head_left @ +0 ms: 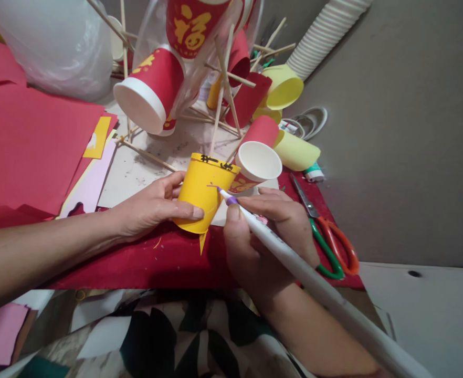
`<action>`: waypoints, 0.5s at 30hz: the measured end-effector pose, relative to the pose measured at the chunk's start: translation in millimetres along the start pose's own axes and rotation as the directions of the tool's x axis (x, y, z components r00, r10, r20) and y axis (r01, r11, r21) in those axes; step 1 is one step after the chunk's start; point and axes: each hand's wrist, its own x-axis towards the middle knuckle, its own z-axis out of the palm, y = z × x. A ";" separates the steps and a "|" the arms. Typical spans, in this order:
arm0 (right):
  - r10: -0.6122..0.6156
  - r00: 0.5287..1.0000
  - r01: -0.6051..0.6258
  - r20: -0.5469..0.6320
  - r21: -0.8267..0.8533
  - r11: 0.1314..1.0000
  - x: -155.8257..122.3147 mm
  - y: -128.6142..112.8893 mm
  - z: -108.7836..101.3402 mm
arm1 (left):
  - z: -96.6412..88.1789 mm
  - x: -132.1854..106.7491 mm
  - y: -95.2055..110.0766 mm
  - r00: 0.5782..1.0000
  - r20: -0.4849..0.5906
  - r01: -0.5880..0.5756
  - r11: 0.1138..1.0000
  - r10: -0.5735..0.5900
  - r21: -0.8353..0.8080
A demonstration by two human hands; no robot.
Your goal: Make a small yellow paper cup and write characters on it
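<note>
My left hand [153, 205] grips a yellow paper-covered cup [200, 197] from its left side, thumb pressed across the front near the lower edge. Black marks run along the cup's upper band, and a short purple line shows on its side. A pointed yellow strip hangs below the lower edge. Between thumb and fingers, my right hand [269, 226] holds a white marker [279, 247] with a purple collar. Its purple tip meets or nearly meets the yellow surface at the end of the purple line. Just behind stands a red and white paper cup [260, 160].
Scissors [326, 236] with green and orange handles lie right of my right hand. Red paper sheets [34, 147] cover the left side. Behind are wooden sticks [225, 79], bagged red paper cups [156, 86], yellow paper rolls [296, 149] and a ribbed white hose [326, 37].
</note>
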 end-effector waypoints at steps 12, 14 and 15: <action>0.011 0.994 -0.010 0.109 -0.012 1.000 3.8 -5.3 -4.8 | 2.2 -0.2 0.7 1.000 -0.003 0.012 1.000 -0.012 -0.016; 0.012 0.994 -0.012 0.105 -0.001 1.000 3.3 -5.7 -4.3 | 2.5 -0.6 0.3 1.000 0.004 0.006 1.000 -0.005 -0.023; 0.013 0.995 -0.014 0.104 0.006 1.000 3.0 -5.8 -4.0 | 2.4 -0.7 0.1 1.000 0.012 0.004 1.000 -0.003 -0.028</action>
